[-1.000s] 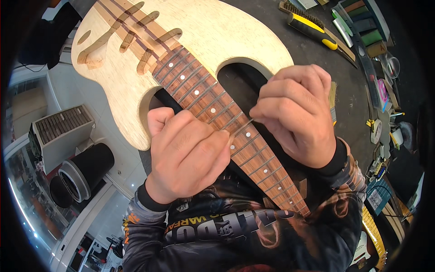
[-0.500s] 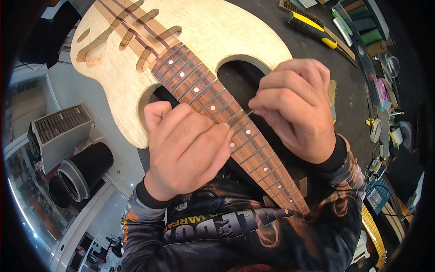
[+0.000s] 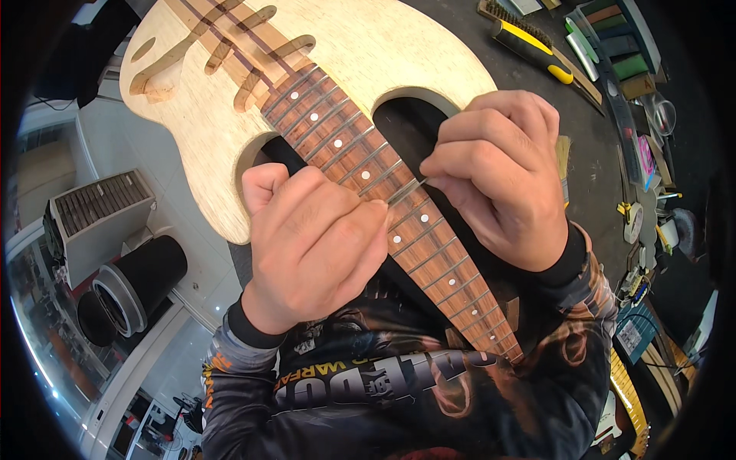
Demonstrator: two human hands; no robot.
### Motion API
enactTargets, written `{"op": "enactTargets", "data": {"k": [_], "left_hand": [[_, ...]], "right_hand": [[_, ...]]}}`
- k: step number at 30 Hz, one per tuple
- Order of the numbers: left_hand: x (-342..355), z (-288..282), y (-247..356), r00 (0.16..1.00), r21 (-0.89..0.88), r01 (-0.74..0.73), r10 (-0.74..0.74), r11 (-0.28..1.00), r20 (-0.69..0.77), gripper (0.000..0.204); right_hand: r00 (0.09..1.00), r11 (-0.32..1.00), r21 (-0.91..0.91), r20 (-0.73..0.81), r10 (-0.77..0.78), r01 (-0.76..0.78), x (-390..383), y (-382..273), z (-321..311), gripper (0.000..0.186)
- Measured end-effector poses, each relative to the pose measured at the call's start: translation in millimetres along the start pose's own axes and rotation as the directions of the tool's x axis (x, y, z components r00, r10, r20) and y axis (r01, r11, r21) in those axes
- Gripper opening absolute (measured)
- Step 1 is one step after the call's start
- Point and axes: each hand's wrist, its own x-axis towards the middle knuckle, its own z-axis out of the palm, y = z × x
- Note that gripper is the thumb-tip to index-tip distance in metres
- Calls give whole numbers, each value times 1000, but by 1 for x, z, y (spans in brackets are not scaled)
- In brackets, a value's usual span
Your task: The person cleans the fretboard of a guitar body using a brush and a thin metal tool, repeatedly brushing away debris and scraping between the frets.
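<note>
An unpainted pale wooden guitar body (image 3: 414, 46) lies tilted across the bench. Its brown fretboard (image 3: 429, 253), with metal frets and white dot inlays, runs down toward my chest. My left hand (image 3: 318, 238) is closed at the fretboard's left side, thumb and finger pinched over the strings' path. On the other side my right hand (image 3: 502, 176) is closed too, fingertips pinched at the edge. Between the two pinches a thin, light strip or wire (image 3: 406, 191) spans the fretboard along a fret. Its ends are hidden in my fingers.
On the dark bench (image 3: 452, 23) at the far right lie a yellow-and-black wire brush (image 3: 529, 50), a tray of blocks (image 3: 613, 42) and a tape roll (image 3: 635, 222). Another guitar neck (image 3: 629, 391) is at lower right. A black bin (image 3: 142, 284) stands on the floor at left.
Both hands keep their pinches, shifting slightly upward over the fretboard. The guitar appears moved a little to the right in view. Nothing was let go.
</note>
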Motion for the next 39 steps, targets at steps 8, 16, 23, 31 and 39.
{"op": "enactTargets", "data": {"k": [8,16,23,31,39], "left_hand": [[-5,-8,9,999,-19,6,-5,1000,46,34],[-11,-4,2,1000,-7,-19,19,1000,-4,36],[-13,-1,-4,999,-18,-40,40,999,-26,39],[-17,-8,5,1000,-14,-22,22,1000,12,40],[-9,-4,2,1000,21,1,-1,1000,-28,34]], "right_hand": [[998,999,27,55,18,-20,-5,-11,-7,31],[999,1000,12,46,-14,13,-4,-7,-4,31],[999,1000,13,33,-10,9,1,-7,-3,31],[996,1000,13,90,-12,11,-4,-14,-9,31],[998,999,-12,33,-50,50,4,-5,-2,31]]}}
